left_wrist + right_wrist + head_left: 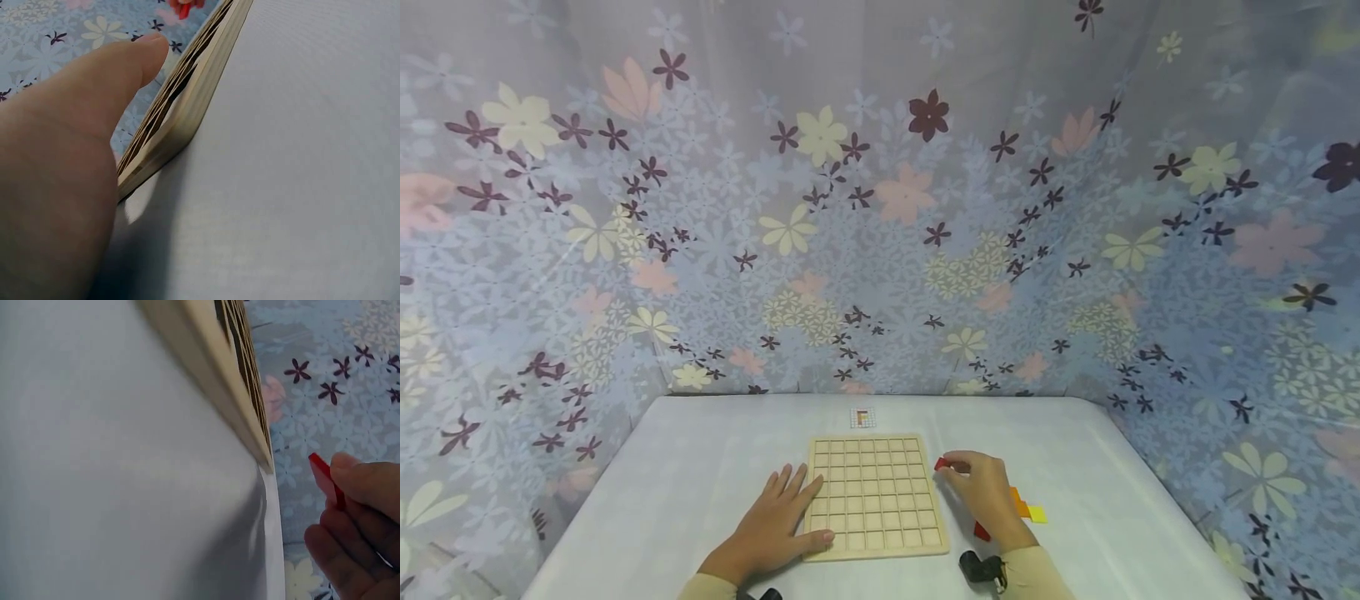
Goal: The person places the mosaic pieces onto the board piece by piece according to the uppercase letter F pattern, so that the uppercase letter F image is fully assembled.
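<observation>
A wooden grid board (877,497) with several square compartments lies on the white table. My left hand (777,521) rests along its left edge, fingers spread and thumb over the rim; in the left wrist view the thumb (134,62) shows beside the board's edge (200,94). To the right of the board, my right hand (983,492) pinches a small red tile (941,463) between thumb and fingers. The right wrist view shows this red tile (326,480) held up, apart from the board (219,375).
Right of the board, partly behind my right hand, lie another red tile (982,531), orange tiles (1019,503) and a yellow tile (1037,514). A small pattern card (862,417) with a coloured figure lies behind the board. Flowered cloth (880,250) hangs around the table.
</observation>
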The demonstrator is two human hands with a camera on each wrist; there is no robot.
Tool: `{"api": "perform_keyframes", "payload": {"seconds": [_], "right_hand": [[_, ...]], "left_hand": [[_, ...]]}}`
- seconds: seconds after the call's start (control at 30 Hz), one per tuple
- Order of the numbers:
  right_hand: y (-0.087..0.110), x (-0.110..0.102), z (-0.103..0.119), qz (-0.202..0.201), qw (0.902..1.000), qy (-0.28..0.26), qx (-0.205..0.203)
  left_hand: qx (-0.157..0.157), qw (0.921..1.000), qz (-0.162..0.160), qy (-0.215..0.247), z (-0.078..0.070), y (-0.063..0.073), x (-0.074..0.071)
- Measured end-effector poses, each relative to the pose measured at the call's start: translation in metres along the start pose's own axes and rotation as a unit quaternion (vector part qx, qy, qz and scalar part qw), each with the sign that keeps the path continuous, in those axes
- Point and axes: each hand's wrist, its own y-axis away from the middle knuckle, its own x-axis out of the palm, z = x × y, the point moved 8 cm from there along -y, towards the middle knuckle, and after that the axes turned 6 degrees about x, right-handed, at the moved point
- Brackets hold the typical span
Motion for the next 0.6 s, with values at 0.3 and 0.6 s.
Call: {"api": "perform_keyframes", "payload": {"seconds": [0.3, 0.6], "right_hand": [[-0.009, 0.023, 0.017, 0.031, 0.9967, -0.067, -0.035], [-0.019, 0.042, 0.037, 0.086, 0.9920, -0.062, -0.070]], "left_hand": [[0.003, 0.9999, 0.003, -0.011, 0.003, -0.002, 0.004], [0.007, 0.9998, 0.005, -0.019, 0.003, -0.001, 0.002]]}}
